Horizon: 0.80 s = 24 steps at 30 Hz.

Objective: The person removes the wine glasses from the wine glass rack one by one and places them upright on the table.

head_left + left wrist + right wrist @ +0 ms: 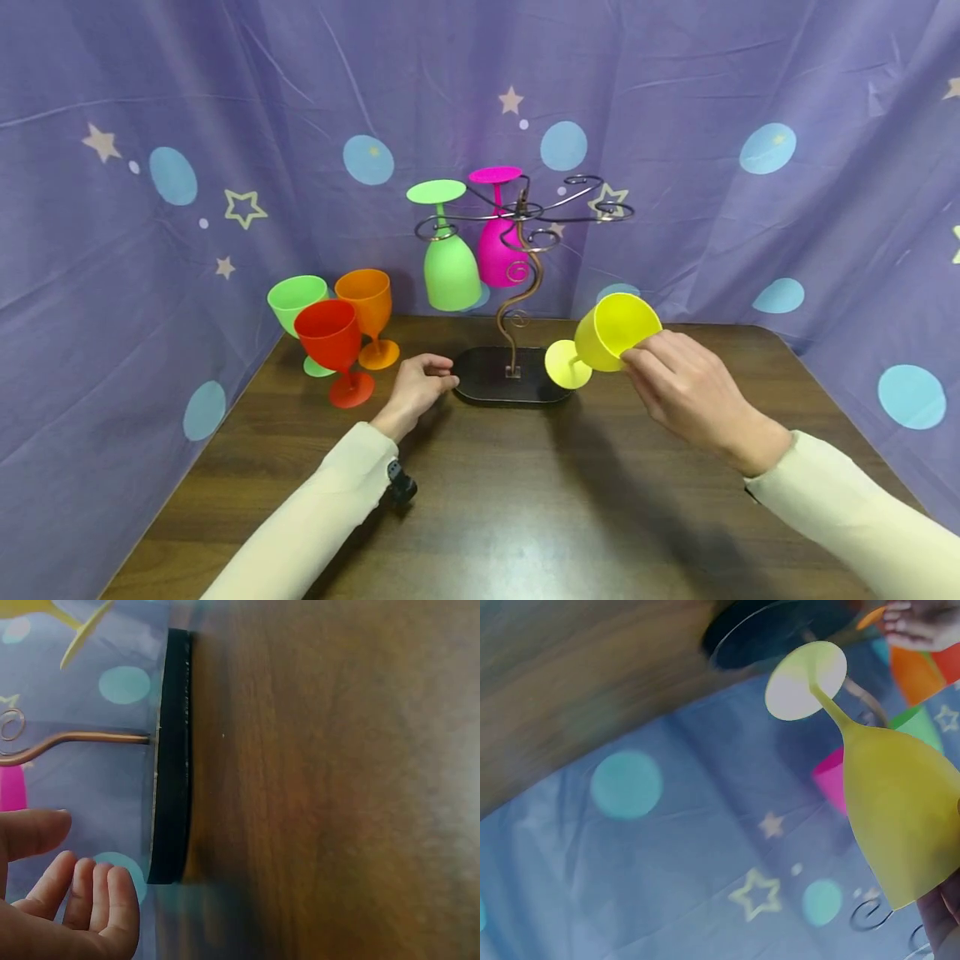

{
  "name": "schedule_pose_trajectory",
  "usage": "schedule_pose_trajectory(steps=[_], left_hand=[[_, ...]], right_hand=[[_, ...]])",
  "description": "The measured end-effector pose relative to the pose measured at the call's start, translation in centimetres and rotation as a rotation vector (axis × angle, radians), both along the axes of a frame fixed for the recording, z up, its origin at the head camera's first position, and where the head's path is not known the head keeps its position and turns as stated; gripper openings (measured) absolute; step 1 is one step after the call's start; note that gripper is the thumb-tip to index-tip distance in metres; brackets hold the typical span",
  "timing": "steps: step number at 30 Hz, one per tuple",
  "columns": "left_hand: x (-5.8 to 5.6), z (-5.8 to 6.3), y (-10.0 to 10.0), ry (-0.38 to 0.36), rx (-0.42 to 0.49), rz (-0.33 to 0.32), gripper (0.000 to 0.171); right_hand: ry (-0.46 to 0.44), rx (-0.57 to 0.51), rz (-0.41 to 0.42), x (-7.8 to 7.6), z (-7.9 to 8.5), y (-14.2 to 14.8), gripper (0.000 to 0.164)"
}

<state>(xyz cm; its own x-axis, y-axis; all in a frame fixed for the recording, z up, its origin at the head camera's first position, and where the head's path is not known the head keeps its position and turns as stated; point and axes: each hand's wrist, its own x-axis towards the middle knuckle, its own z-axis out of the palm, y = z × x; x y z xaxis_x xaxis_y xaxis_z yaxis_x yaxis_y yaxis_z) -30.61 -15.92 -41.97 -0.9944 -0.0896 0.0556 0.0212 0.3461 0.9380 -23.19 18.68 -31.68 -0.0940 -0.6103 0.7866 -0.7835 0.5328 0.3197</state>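
Note:
My right hand (686, 387) pinches a yellow plastic goblet (600, 337) by its rim, off the table. The goblet is tilted, its mouth toward the hand and its foot pointing left, near the right end of the rack's base. In the right wrist view, the yellow goblet (896, 795) hides part of the rack. At the left end of the black oval base (480, 385) is my left hand (420, 385), fingers loosely bent with nothing between them. A green goblet (453, 275) and a magenta goblet (501, 250) hang upside down from the metal rack (534, 271).
Left of the rack, a red goblet (330, 333), an orange goblet (367, 300) and a second green goblet (296, 300) stand upright close together on the wooden table (480, 500). Curled wire hooks (615, 210) spread from the rack's top. A purple curtain (675, 100) hangs behind.

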Motion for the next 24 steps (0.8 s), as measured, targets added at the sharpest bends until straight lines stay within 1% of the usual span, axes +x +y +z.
schedule_pose_trajectory(steps=[3, 6, 8, 11, 15, 19, 22, 24], left_hand=[[-0.6, -0.4, 0.4, -0.001, -0.079, 0.009, 0.041], [-1.1, -0.7, 0.7, -0.005, -0.161, 0.013, 0.047], [-1.3, -1.0, 0.8, -0.008, -0.192, 0.016, 0.049], [-1.6, -1.2, 0.9, -0.021, -0.203, 0.017, 0.05], [-1.9, -1.3, 1.0, -0.025, -0.22, 0.018, 0.051], [-2.0, -1.4, 1.0, -0.031, -0.243, 0.024, 0.053], [-2.2, -1.4, 1.0, -0.066, -0.245, 0.019, 0.055], [-2.3, -1.5, 1.0, -0.087, -0.24, 0.015, 0.056]], right_hand=[[-0.001, 0.002, -0.067, -1.0, -0.1, 1.5, 0.02], [-0.032, 0.0, -0.14, -2.1, -0.3, 3.1, 0.023], [-0.061, 0.001, -0.184, -2.8, -0.5, 4.2, 0.02], [-0.103, 0.012, -0.239, -3.8, -0.5, 5.7, 0.013], [-0.153, 0.038, -0.328, -5.2, -0.3, 7.5, 0.021], [-0.2, 0.053, -0.414, -6.8, 0.0, 9.3, 0.021], [-0.252, 0.063, -0.471, -8.0, 0.1, 10.6, 0.018], [-0.303, 0.071, -0.514, -8.7, 0.1, 11.4, 0.016]])
